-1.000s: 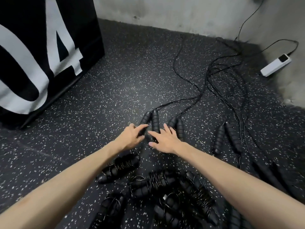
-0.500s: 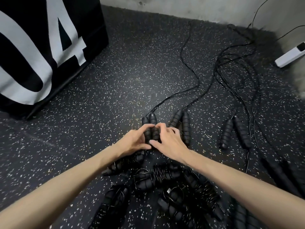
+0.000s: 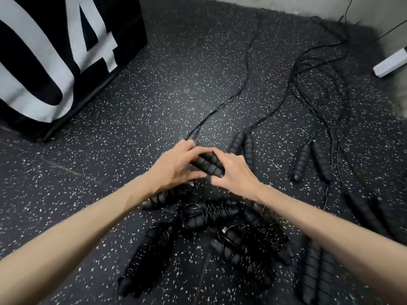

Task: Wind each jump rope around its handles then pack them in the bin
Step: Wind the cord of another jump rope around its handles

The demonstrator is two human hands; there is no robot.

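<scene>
Two handles (image 3: 208,165) in both hands.

A pair of black ribbed foam jump-rope handles (image 3: 208,165) sits side by side between the left hand (image 3: 176,167) and right hand (image 3: 234,175), both hands' fingers curled around it, its thin black cord (image 3: 233,96) trailing away across the speckled floor. To its right lie two more unwound handle pairs (image 3: 243,146) (image 3: 312,161), each side by side, their cords running into a loose black tangle (image 3: 317,84). Nearer the person, several black handle pairs already wrapped in coiled cord (image 3: 209,213) lie heaped together on the floor.
</scene>
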